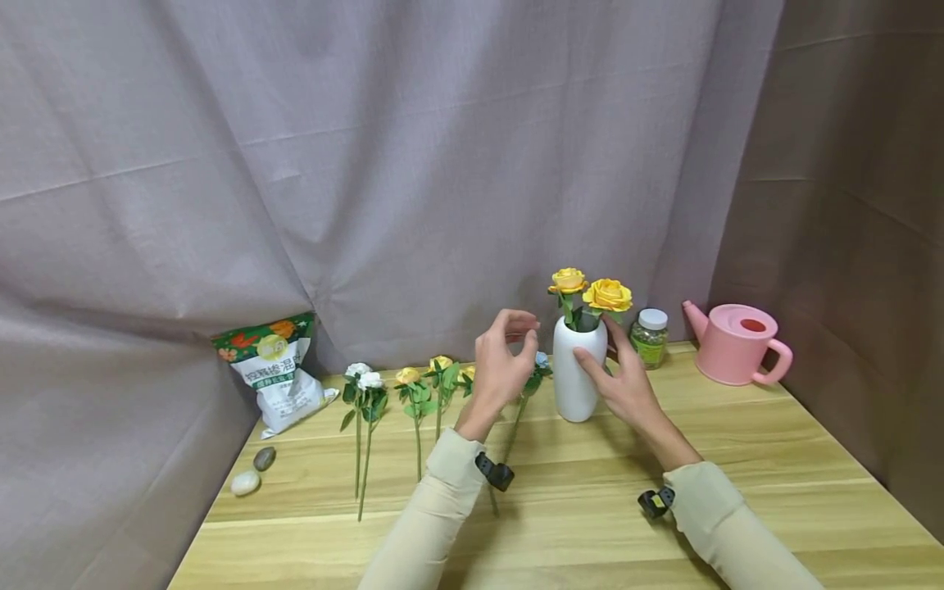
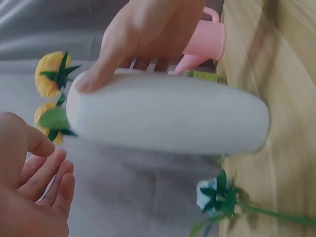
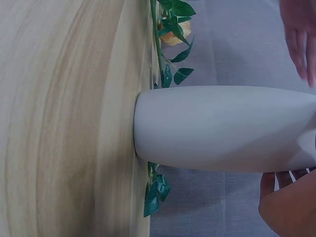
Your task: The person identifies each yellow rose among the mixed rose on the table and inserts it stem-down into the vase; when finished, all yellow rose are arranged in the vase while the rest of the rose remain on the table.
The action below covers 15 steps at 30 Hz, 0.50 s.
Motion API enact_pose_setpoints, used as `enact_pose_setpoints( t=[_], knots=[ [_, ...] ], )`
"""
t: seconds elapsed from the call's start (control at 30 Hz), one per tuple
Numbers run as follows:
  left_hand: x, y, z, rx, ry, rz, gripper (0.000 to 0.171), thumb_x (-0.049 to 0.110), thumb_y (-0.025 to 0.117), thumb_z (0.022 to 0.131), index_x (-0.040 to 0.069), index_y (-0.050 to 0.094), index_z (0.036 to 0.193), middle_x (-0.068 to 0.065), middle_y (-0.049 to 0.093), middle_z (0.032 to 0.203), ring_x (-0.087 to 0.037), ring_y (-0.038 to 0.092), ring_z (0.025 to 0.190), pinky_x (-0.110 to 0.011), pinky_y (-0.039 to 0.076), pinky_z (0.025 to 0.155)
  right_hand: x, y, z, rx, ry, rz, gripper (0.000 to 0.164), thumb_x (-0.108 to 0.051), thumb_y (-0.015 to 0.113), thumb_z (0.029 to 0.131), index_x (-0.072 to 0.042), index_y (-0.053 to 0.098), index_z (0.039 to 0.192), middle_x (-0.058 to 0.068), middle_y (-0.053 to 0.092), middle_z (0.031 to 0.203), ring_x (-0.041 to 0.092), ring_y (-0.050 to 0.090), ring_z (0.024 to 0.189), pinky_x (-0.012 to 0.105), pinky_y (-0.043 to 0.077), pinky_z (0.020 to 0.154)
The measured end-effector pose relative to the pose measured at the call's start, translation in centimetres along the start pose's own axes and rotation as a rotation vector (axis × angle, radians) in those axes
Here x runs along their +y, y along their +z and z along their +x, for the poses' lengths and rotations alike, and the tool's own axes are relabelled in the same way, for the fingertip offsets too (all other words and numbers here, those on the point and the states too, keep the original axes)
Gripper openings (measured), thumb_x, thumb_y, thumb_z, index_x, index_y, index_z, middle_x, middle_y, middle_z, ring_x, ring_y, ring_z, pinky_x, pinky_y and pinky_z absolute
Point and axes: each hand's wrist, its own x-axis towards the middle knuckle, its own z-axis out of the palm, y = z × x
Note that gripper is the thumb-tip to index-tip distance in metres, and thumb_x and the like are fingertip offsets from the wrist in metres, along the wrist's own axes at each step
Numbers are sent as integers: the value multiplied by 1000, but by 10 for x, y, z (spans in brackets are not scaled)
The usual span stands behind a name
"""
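A white vase [image 1: 574,377] stands upright on the wooden table [image 1: 590,524]. Two yellow roses, a smaller one [image 1: 568,280] and a fuller one [image 1: 608,295], rise from its mouth. My right hand [image 1: 628,385] grips the vase near its neck, thumb on the front and fingers behind. Just left of the mouth, my left hand [image 1: 501,360] hovers with loosely bent fingers and nothing in them. In the left wrist view, the left hand [image 2: 34,182] is close to the roses but apart from the vase.
Left of the vase lie white roses [image 1: 365,377], several yellow roses [image 1: 408,376] and a pale blue flower [image 1: 542,360]. A snack-like bag [image 1: 283,385] and two stones [image 1: 246,482] are at far left. A lidded jar [image 1: 650,336] and pink watering can [image 1: 737,348] stand right.
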Motion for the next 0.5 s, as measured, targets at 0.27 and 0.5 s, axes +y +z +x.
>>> enact_pose_setpoints(
  t=[0.27,0.5],
  knots=[
    [-37,-47,-22,71,-95,-24,18,7,62,97,7,65,114,-9,77,105,-22,74,96,-30,59,88,0,0,0,-1,-2,-2,74,-22,66,98,-6,26,158,23,36,158,41,48,136,57,40,111],
    [-72,-88,-40,102,-220,55,16,6,64,96,8,66,111,-8,77,102,-20,73,97,-36,60,87,-2,0,0,0,7,-8,74,-23,66,98,-7,26,158,21,34,160,41,47,137,57,39,112]
  ],
)
